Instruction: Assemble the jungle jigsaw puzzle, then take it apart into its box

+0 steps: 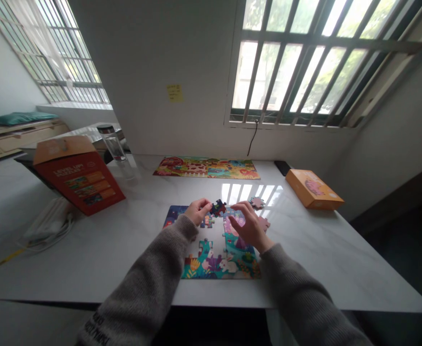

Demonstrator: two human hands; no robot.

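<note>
A dark jigsaw piece (218,207) is pinched in my left hand (198,211), raised over the top of a partly joined jigsaw puzzle (228,265). My right hand (247,223) hovers just right of that piece, its thumb and fingers apart with nothing between them. White tabletop shows through the gaps in the middle of the puzzle. A rabbit, plants and a pink tree are pictured on the joined parts. Two loose jigsaw pieces lie beyond and beside my right hand, one a pale pink piece (257,202), the other partly hidden by the hand.
A finished puzzle strip (207,167) lies along the wall. On the left stand a red puzzle box (84,180), a glass bottle (113,143) and a white power strip (48,222) with its cable. An orange box (314,188) and a black phone-like object (282,168) are at right.
</note>
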